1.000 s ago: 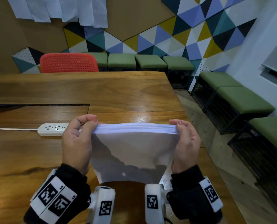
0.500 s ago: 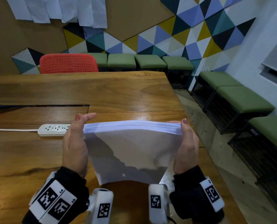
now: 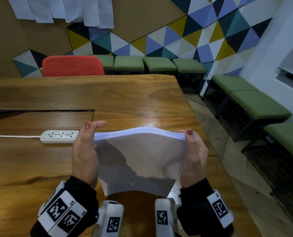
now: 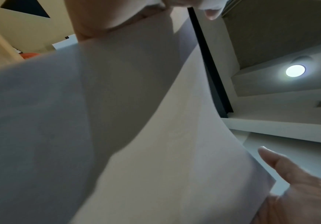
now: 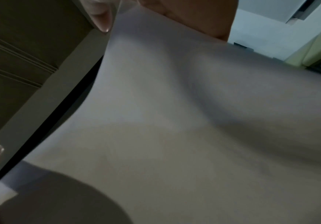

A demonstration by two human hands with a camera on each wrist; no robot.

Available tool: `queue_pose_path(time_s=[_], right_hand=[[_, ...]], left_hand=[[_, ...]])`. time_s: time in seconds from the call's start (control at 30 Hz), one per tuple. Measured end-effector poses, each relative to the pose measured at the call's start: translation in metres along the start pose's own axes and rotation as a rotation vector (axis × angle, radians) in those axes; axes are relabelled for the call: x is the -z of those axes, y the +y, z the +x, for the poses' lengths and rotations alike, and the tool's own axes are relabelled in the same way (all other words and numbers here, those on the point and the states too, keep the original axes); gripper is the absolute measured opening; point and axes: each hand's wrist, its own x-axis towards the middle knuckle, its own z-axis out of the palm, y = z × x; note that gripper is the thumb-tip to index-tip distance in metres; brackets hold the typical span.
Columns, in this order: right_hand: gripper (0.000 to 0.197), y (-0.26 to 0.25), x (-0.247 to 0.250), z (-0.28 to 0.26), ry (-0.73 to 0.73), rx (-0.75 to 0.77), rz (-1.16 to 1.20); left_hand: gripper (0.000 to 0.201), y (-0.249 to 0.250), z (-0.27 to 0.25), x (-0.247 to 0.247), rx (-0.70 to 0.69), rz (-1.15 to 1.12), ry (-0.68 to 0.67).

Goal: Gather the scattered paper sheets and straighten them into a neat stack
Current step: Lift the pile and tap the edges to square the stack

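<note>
A stack of white paper sheets (image 3: 137, 159) stands on edge over the wooden table (image 3: 125, 100), its top edge bowed upward in the middle. My left hand (image 3: 94, 124) holds the stack's left side, thumb on the near face and fingers behind. My right hand (image 3: 185, 132) holds the right side the same way. The fingers of both hands are nearly straight. In the left wrist view the paper stack (image 4: 117, 121) fills most of the frame, as does the paper stack (image 5: 174, 121) in the right wrist view. The stack's bottom edge sits close to the tabletop; contact is unclear.
A white power strip (image 3: 59, 136) with its cord lies left of my left hand. A red chair (image 3: 72, 65) stands at the table's far side. Green stools (image 3: 258, 106) line the wall on the right, beyond the table's right edge.
My fingers have uncurled from over the stack's top edge and straightened. The top edge, flat before, now arches upward in the middle.
</note>
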Motion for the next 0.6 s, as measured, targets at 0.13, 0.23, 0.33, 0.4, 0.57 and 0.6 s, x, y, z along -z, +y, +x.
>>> queue_pose_path(time_s=[0.13,0.23,0.33,0.4,0.57,0.6], right_hand=[[0.032,0.002,0.001,0.002,0.017,-0.053,0.041],[0.031,0.002,0.001,0.003,0.017,-0.040,0.070],[0.030,0.002,0.002,0.004,0.007,-0.034,0.105],[0.031,0.003,0.002,0.005,-0.002,-0.036,0.112],[0.019,0.004,0.002,0.003,-0.022,-0.033,0.102],[0.018,0.005,0.002,0.003,-0.019,-0.034,0.103]], left_hand=[[0.047,-0.005,0.004,-0.002,0.015,-0.015,0.008],[0.038,-0.008,0.009,-0.001,0.028,-0.031,0.017],[0.035,-0.010,0.008,-0.001,0.025,-0.031,0.010],[0.033,-0.012,0.007,0.000,0.015,-0.032,0.017],[0.027,-0.015,0.007,0.003,-0.004,-0.031,-0.023],[0.021,-0.015,0.008,0.003,0.000,-0.029,-0.026]])
